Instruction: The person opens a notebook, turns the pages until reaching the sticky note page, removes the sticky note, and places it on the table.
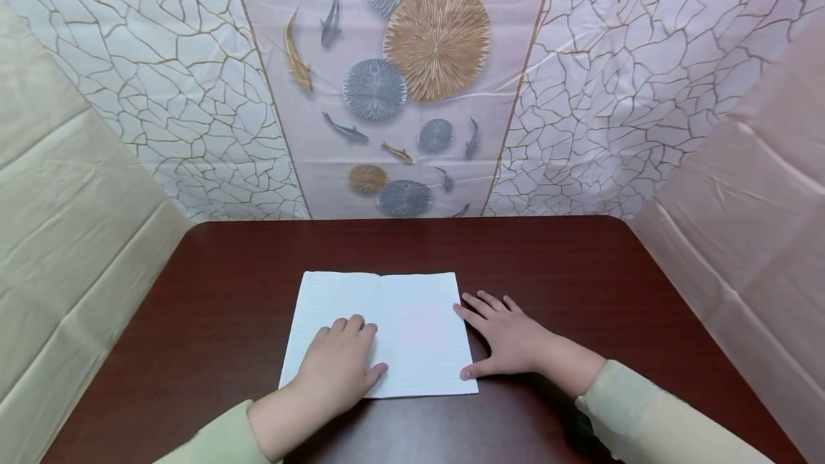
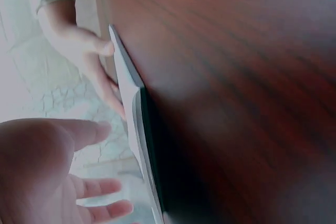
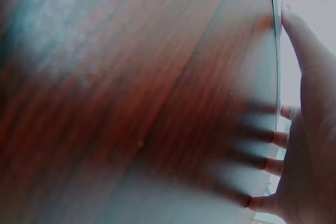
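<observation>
The left hand point(image 1: 339, 367) lies flat, fingers relaxed, on the left page of the open notebook point(image 1: 412, 321). The right hand point(image 1: 509, 339) rests spread on the table point(image 1: 580, 263), touching the notebook's right edge. The notebook lies mid-table.

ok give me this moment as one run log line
left hand flat on notebook left page | right hand flat on table, touching notebook's right edge | notebook open, lined pages
</observation>
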Motion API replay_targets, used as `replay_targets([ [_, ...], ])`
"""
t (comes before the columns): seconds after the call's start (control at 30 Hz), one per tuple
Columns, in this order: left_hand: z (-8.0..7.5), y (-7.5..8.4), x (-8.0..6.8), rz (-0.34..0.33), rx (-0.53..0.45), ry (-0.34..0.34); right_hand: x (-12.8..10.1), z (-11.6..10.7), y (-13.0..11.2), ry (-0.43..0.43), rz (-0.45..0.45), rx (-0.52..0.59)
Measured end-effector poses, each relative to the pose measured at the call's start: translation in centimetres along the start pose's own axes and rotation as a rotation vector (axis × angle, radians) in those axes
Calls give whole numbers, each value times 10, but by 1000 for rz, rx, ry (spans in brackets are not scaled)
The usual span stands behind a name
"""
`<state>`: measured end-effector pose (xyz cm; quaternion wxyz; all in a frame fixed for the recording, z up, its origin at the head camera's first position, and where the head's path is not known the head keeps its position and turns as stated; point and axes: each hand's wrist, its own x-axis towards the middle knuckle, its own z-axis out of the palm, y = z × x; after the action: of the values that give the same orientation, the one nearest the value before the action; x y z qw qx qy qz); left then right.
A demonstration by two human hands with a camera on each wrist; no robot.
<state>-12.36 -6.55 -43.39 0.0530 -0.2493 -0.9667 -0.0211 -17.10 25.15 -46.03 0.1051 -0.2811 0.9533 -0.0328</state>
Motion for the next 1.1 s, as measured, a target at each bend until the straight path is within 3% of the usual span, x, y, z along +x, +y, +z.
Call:
replay_targets([
  [0.23,6,12,7,35,-67,-206,1,1,-1,-12,7,-8],
  [0.37,10,12,8,13,-117,-268,2,1,-1,-8,6,-14],
  [1.1,15,12,8,-2,-153,-316,-1,-3,-3,-4,-20,32],
])
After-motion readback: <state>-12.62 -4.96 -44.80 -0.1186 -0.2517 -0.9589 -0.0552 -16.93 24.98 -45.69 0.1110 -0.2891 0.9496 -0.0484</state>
